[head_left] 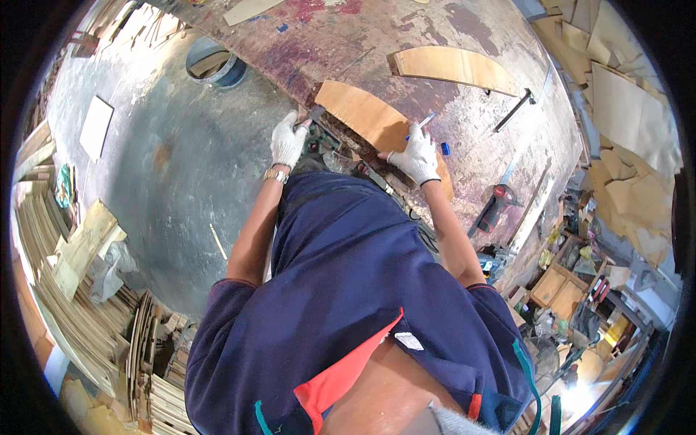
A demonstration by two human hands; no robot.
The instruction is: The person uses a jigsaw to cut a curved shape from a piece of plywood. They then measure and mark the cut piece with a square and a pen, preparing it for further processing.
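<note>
Hand, left, in white knit glove (288,140): fingers appear pinched on a grey flat blade (316,113) at the left end of our landmark, a curved tan plywood board (366,114). Hand, right, likewise gloved (417,158), lies over the board's right half, thumb at its near edge, we judge to steady it; whether it grips the slim white-and-blue tool (428,120) beyond, we cannot tell. Beyond the board, bare stained tabletop (319,43) gives us room, up to a second curved plywood piece (457,68). Rightward, a red-and-black power tool (494,206) narrows clearance.
</note>
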